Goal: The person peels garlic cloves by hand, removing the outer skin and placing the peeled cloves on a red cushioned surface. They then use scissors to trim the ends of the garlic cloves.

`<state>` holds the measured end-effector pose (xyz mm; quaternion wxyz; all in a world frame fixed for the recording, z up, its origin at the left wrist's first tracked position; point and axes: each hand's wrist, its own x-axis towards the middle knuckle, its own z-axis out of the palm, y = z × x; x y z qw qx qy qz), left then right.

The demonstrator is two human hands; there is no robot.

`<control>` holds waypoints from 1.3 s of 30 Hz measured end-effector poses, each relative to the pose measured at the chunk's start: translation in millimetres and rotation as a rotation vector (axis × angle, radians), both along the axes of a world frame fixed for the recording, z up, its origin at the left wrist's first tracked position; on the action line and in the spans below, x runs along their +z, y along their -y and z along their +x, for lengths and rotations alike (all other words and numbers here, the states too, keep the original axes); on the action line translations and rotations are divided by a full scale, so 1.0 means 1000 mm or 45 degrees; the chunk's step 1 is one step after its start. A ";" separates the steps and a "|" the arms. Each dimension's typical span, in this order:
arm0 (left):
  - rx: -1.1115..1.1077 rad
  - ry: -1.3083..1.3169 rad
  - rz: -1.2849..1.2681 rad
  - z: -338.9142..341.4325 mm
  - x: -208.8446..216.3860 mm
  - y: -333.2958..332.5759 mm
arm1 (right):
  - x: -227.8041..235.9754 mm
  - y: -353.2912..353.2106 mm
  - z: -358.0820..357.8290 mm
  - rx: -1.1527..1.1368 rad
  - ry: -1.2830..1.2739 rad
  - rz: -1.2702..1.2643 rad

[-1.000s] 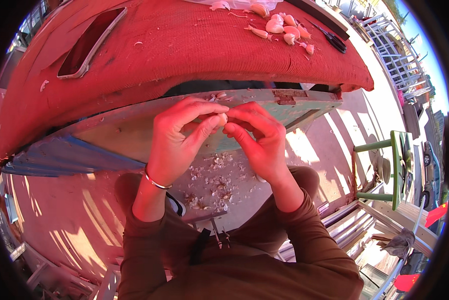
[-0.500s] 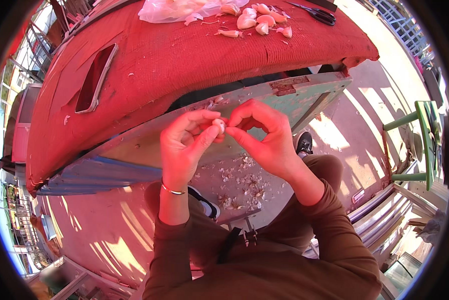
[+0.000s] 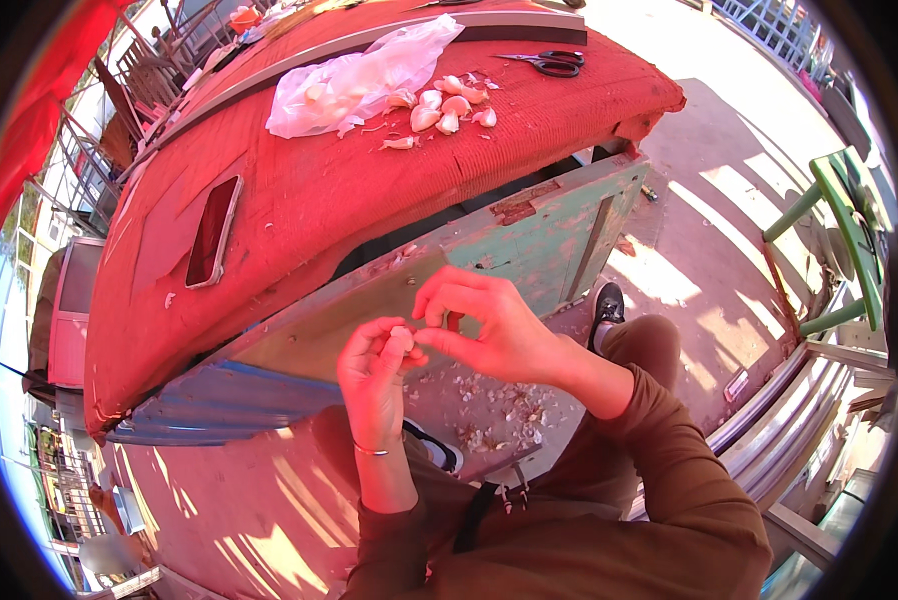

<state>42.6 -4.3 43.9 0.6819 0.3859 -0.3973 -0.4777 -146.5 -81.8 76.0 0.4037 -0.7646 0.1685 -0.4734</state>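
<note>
Pinched between the thumb and fingers of my left hand (image 3: pixel 371 375) is a pale garlic clove (image 3: pixel 402 336), held up in front of the table's side. My right hand (image 3: pixel 489 325) comes in from the right with thumb and forefinger curled at the clove's edge. Whatever bit those fingertips grip is too small to make out. Several unpeeled garlic cloves (image 3: pixel 426 114) lie on the red-covered table (image 3: pixel 339 190), beside a thin, translucent plastic bag (image 3: pixel 354 85) with pale pieces inside.
Black-handled scissors (image 3: pixel 557 64) lie right of the cloves, and a phone (image 3: pixel 214 230) rests at the table's left. Garlic skins (image 3: pixel 499 410) litter the ground between my feet. A green stool (image 3: pixel 849 235) is at the right, near stacked metal profiles (image 3: pixel 779 440).
My view has shifted, so more of the tabletop, bag and scissors shows. Both hands appear lower and a little left in the picture, still together at the clove.
</note>
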 end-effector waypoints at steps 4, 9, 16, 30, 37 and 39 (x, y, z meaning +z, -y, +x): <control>0.017 -0.060 0.011 0.002 -0.002 -0.022 | 0.023 0.010 -0.028 -0.347 0.057 -0.010; 0.035 -0.077 0.069 0.011 -0.022 -0.049 | 0.097 0.080 -0.083 -1.043 0.114 -0.408; 0.002 -0.083 0.223 -0.002 -0.031 -0.073 | 0.131 0.197 -0.130 -1.183 -0.897 -0.664; -0.217 -0.417 0.092 -0.018 -0.026 -0.081 | 0.150 0.201 -0.140 -1.091 -0.951 -0.811; -0.231 -0.442 0.143 -0.013 -0.037 -0.090 | 0.096 0.056 -0.123 -0.602 -0.285 -0.219; -0.229 -0.427 0.171 -0.013 -0.038 -0.091 | 0.060 0.010 -0.118 -0.558 -0.236 0.009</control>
